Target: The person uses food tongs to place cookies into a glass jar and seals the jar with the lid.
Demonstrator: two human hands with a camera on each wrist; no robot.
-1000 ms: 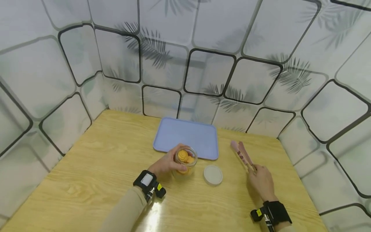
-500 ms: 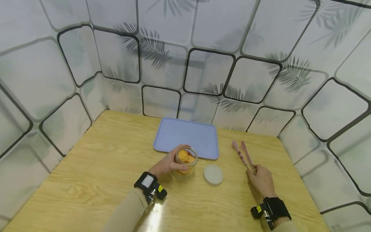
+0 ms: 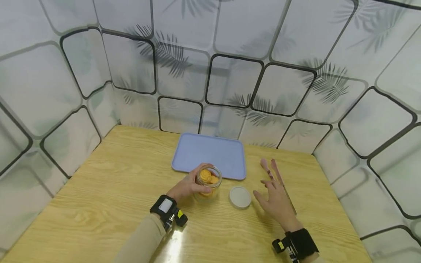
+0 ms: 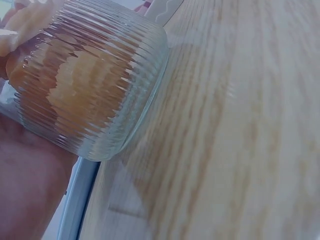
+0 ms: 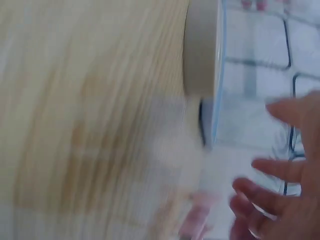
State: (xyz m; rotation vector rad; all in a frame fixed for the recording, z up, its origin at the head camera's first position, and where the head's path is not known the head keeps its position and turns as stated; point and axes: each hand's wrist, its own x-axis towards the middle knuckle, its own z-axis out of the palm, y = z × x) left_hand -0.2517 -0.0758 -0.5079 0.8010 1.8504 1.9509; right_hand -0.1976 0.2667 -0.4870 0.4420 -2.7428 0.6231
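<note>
My left hand (image 3: 188,187) grips a ribbed clear glass jar (image 3: 216,185) by its side, thumb in front. Ruffled orange pieces (image 3: 206,176) fill the lidless jar. In the left wrist view, the same jar (image 4: 95,75) shows its ribs and the pieces through the glass. A round whitish lid (image 3: 239,197) lies on the table, right of the jar. My right hand (image 3: 275,201) hovers between the lid and pink-tipped tongs (image 3: 279,174), fingers spread and holding nothing. The tongs lie on the wood, partly hidden behind that hand.
A blue tray (image 3: 210,149) lies behind the jar, close to the patterned backdrop (image 3: 184,73) that surrounds the wooden table (image 3: 108,197) at the back and sides. Both wrists wear black camera straps.
My right hand has let go of the tongs, leaving them on the table, and has moved left toward the lid with its fingers spread. My left hand keeps its grip on the jar.
</note>
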